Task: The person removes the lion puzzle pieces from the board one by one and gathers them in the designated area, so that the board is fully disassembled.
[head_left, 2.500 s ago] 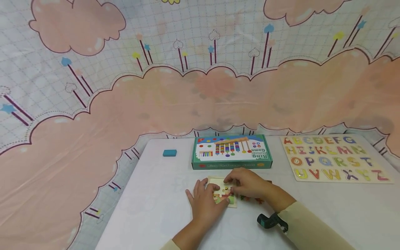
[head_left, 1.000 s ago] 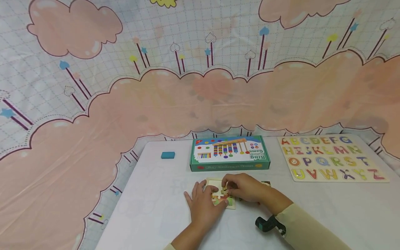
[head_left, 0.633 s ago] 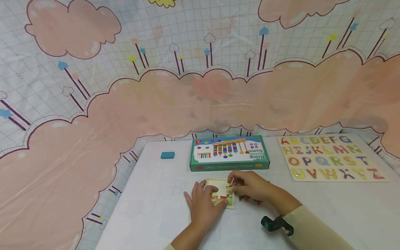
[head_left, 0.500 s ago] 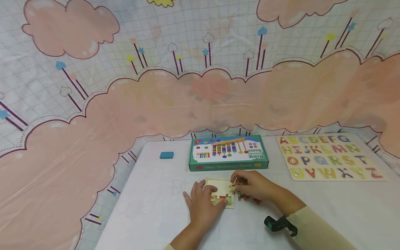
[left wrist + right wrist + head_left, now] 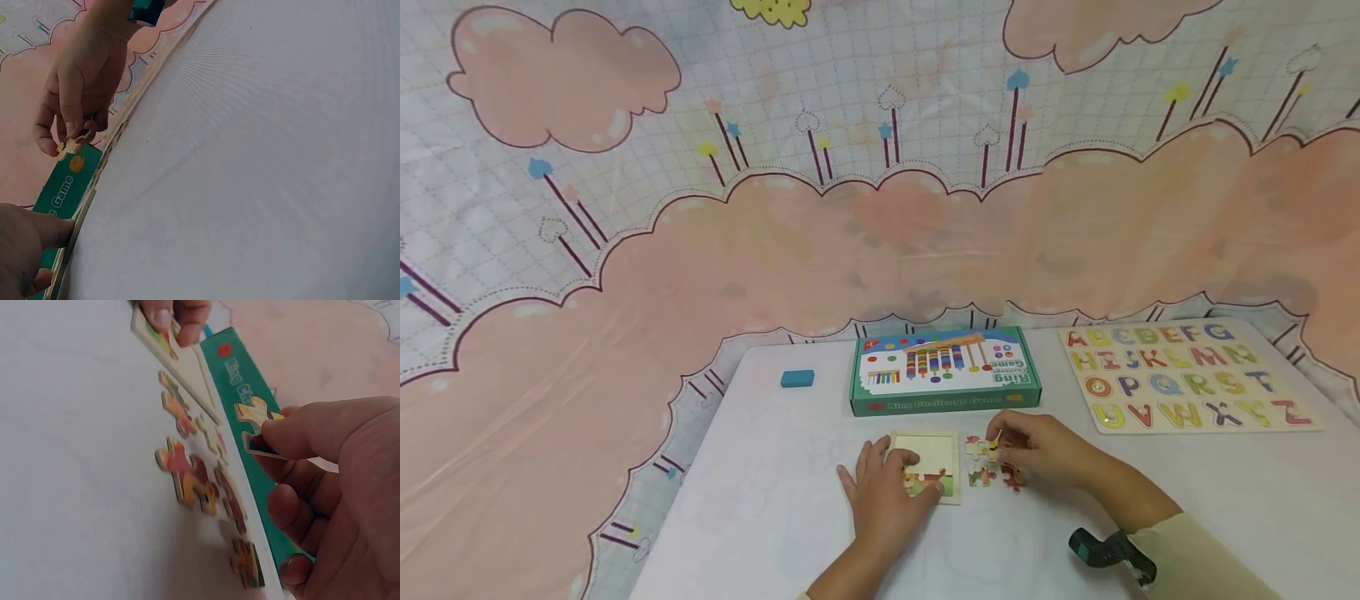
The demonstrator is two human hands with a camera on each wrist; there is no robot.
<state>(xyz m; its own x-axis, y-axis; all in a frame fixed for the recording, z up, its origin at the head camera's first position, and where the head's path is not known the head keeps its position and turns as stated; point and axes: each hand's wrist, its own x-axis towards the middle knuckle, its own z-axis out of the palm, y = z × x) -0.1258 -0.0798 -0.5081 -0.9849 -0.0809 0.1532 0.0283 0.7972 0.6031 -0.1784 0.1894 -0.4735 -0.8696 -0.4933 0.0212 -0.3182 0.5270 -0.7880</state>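
Observation:
My left hand (image 5: 880,500) rests spread over the left side of a small wooden puzzle tray (image 5: 928,448), thumb and index finger pressing on it. Pieces with green and red fill the tray's lower part; the upper part is bare. To the right of the tray, my right hand (image 5: 1048,454) pinches a jigsaw piece (image 5: 252,414) between thumb and index finger, above several loose jigsaw pieces (image 5: 187,472). The right wrist view shows this piece as cream, yellow and dark, partly hidden by the thumb. More loose pieces are partly covered by the right hand in the head view.
Behind the hands lies a green Ring Challenge Game box (image 5: 946,404). A blue block (image 5: 797,379) sits at the back left of the white table (image 5: 760,483). An alphabet board (image 5: 1187,375) lies at the back right, before a patterned cloth backdrop (image 5: 887,242).
My right hand has moved right from the tray's upper part to above the loose pieces, taking a jigsaw piece along. More loose pieces now show. My left hand stays on the tray.

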